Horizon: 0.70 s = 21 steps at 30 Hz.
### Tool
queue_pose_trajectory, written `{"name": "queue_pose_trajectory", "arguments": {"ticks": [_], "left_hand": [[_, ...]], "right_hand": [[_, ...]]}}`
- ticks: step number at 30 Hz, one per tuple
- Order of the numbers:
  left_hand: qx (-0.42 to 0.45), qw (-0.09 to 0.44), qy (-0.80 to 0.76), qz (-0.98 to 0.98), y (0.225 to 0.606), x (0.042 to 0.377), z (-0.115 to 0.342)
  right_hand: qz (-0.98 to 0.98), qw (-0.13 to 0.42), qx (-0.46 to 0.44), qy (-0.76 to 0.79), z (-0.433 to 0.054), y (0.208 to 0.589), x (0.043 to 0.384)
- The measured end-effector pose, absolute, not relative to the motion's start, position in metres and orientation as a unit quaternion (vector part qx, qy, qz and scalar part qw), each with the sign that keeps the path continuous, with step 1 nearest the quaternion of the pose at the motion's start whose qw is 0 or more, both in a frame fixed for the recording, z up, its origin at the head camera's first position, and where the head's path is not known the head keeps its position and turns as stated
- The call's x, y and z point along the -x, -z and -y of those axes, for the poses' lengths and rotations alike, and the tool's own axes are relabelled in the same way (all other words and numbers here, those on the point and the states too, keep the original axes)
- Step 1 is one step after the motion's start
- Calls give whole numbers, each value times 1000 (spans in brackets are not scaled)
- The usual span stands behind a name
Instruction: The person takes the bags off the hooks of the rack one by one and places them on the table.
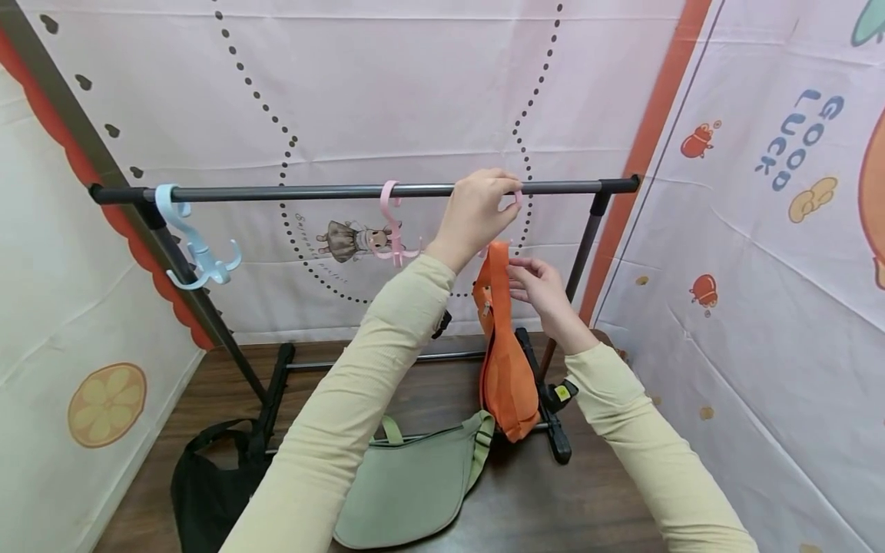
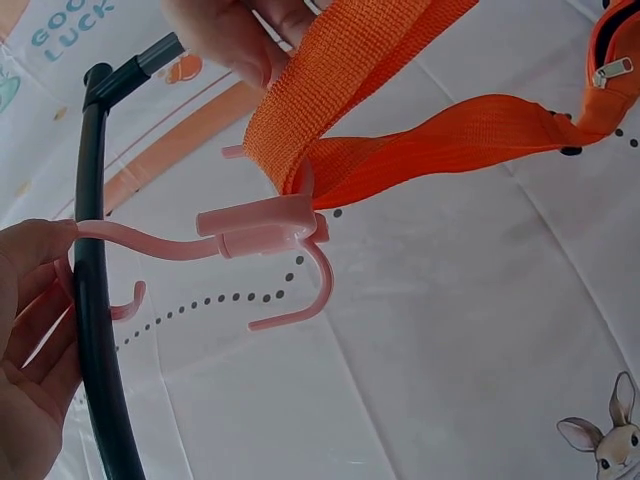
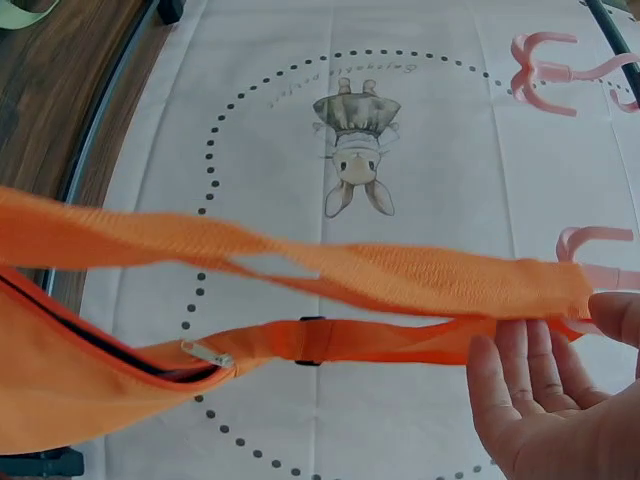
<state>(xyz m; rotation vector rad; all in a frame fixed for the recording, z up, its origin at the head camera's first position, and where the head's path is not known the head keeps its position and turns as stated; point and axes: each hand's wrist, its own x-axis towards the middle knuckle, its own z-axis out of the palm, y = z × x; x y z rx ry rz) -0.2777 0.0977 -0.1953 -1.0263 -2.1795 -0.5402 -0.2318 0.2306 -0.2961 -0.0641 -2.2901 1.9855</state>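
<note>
My left hand (image 1: pixel 480 215) is up at the dark rod (image 1: pixel 311 193), pinching the top of a pink hook (image 2: pixel 265 225) that hangs over it. In the left wrist view, the thumb rests on the hook's curve and the other fingers lie behind the rod. An orange sling bag (image 1: pixel 512 376) hangs below, its strap (image 2: pixel 310 90) looped over a prong of this hook. Beside the strap's upper end is my right hand (image 1: pixel 542 288), its fingers (image 3: pixel 545 365) loosely extended under the strap and its thumb close to the loop.
Another pink hook (image 1: pixel 392 223) and a blue hook (image 1: pixel 200 246) hang farther left on the rod. A green bag (image 1: pixel 408 488) and a black bag (image 1: pixel 207 484) lie below on the wooden surface (image 1: pixel 581 507). Printed cloth walls (image 1: pixel 415 92) stand behind and at the sides.
</note>
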Motion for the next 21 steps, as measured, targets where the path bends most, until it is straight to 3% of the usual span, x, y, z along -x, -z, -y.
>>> {"name": "queue_pose_trajectory", "arguments": {"ticks": [11, 21], "left_hand": [[394, 341, 215, 826, 196, 277, -98], [390, 337, 218, 829, 197, 275, -97]], "right_hand": [[751, 89, 29, -654, -223, 289, 236], [743, 117, 48, -658, -225, 248, 232]]}}
